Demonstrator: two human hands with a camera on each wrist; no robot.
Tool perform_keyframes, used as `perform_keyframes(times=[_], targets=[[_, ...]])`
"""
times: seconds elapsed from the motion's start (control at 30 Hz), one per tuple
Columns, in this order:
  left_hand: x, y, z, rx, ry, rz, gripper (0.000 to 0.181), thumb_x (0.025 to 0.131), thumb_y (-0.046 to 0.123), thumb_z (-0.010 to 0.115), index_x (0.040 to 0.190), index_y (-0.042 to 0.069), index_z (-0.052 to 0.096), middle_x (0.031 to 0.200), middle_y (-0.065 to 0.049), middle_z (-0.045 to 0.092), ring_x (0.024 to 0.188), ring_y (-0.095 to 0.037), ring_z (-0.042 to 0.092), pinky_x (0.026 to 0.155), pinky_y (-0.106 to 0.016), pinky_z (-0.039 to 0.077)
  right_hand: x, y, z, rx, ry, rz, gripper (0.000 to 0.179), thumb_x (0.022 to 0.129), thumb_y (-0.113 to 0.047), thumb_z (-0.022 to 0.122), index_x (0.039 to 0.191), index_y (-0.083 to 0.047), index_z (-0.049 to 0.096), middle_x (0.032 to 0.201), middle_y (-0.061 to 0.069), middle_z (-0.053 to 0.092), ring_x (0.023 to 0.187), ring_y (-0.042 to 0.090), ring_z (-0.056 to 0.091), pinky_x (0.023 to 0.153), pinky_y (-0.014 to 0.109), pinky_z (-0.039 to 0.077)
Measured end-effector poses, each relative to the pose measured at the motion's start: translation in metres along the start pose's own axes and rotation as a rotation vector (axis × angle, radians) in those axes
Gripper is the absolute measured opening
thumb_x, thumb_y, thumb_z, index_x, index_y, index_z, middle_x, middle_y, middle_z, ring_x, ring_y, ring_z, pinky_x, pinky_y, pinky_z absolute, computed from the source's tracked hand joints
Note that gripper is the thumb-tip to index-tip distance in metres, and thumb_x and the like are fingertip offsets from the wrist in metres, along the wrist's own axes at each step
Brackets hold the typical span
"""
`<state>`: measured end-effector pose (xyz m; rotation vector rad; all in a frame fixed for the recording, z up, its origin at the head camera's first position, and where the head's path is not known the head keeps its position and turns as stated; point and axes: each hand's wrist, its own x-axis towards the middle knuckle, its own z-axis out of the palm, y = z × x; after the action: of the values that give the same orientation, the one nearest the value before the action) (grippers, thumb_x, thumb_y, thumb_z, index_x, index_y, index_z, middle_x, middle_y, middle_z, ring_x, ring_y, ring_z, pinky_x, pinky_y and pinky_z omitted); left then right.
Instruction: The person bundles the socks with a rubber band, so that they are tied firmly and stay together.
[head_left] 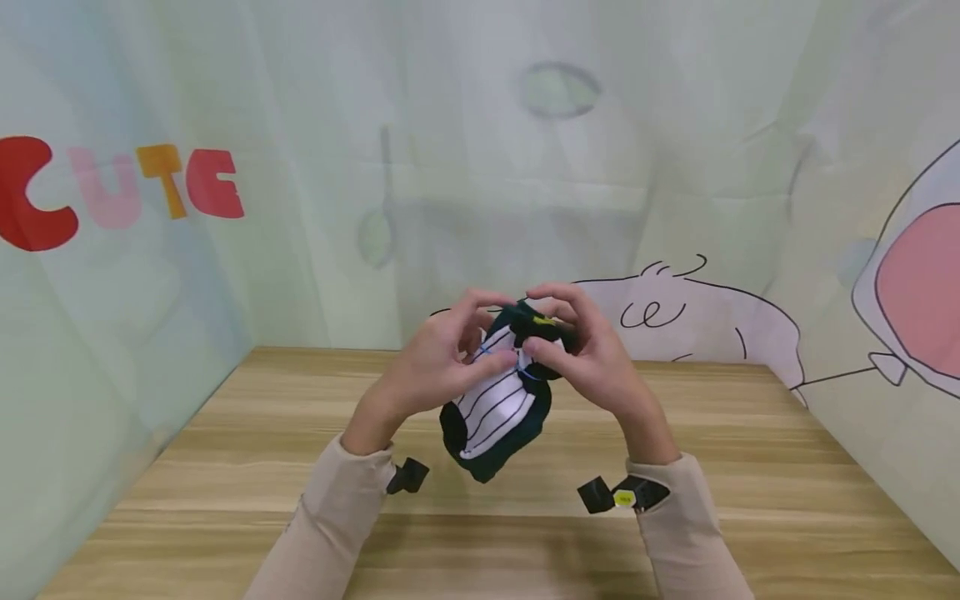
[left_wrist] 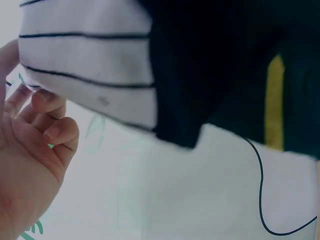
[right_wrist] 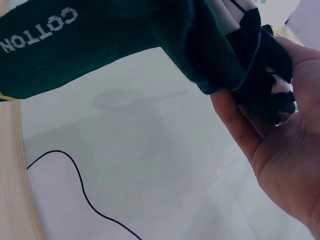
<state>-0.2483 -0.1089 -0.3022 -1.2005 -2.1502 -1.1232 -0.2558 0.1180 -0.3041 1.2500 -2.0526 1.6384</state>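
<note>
Dark green socks (head_left: 497,410) with white panels and black stripes hang tilted above the table, between the two hands. My left hand (head_left: 431,367) holds their upper left side, its thumb lying across the striped face. At the upper right, my right hand (head_left: 596,358) pinches a bunched dark part between thumb and fingers. A thin blue strand crosses the striped cloth near both thumbs. In the right wrist view, the socks (right_wrist: 117,42) show pale "COTTON" lettering on a green stretch. A yellow stripe marks the dark cloth (left_wrist: 300,100) in the left wrist view.
Under the hands spreads a wood-grain table (head_left: 262,467). Behind it and at both sides hangs a pale curtain (head_left: 315,167) printed with coloured letters and cartoon outlines. Each wrist bears a small black camera mount (head_left: 408,476).
</note>
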Motion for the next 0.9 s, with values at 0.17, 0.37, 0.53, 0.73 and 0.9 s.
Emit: perform_keyframes(times=[0.17,0.37,0.53,0.73,0.9], targets=[[0.000,0.001,0.004,0.032,-0.008,-0.008,0.054,0.090,0.021,0.077,0.133,0.016,0.045,0.082,0.000,0.064,0.066,-0.012,0.055,0.059,-0.028,0.046,0.001,0.001,0.002,0.000,-0.031,0.013,0.051,0.094,0.000,0.065,0.139,-0.013,0.045,0.109,0.015,0.061,0.088,0.031,0.066,0.072,0.043,0.059],[0.000,0.001,0.004,0.083,0.057,0.046,0.050,0.087,0.015,0.079,0.128,0.013,0.051,0.114,-0.006,0.072,0.108,-0.022,0.068,0.089,-0.043,0.035,0.001,0.002,0.001,0.002,-0.112,0.058,0.050,0.100,-0.017,0.062,0.145,-0.019,0.039,0.115,0.016,0.062,0.091,0.030,0.065,0.077,0.042,0.058],[0.001,0.001,0.000,0.021,0.070,0.068,0.049,0.088,0.007,0.076,0.129,0.011,0.051,0.117,-0.012,0.070,0.110,-0.026,0.067,0.077,-0.029,0.052,-0.001,0.000,-0.006,0.017,-0.159,0.110,0.056,0.102,-0.029,0.059,0.150,-0.022,0.032,0.126,0.018,0.060,0.096,0.031,0.065,0.079,0.040,0.057],[-0.001,0.001,-0.006,-0.042,0.118,0.085,0.050,0.087,0.000,0.075,0.129,0.006,0.047,0.114,-0.014,0.069,0.102,-0.026,0.069,0.063,-0.029,0.058,-0.002,-0.001,-0.010,0.002,-0.186,0.135,0.058,0.102,-0.021,0.060,0.153,-0.023,0.031,0.120,0.018,0.062,0.085,0.032,0.062,0.067,0.038,0.056],[-0.001,0.001,-0.010,-0.013,0.138,0.100,0.051,0.089,0.004,0.075,0.130,0.006,0.046,0.112,-0.011,0.069,0.090,-0.016,0.068,0.075,-0.033,0.057,-0.003,-0.001,-0.012,-0.035,-0.186,0.120,0.057,0.102,-0.020,0.059,0.152,-0.021,0.032,0.114,0.016,0.065,0.077,0.029,0.060,0.063,0.034,0.052]])
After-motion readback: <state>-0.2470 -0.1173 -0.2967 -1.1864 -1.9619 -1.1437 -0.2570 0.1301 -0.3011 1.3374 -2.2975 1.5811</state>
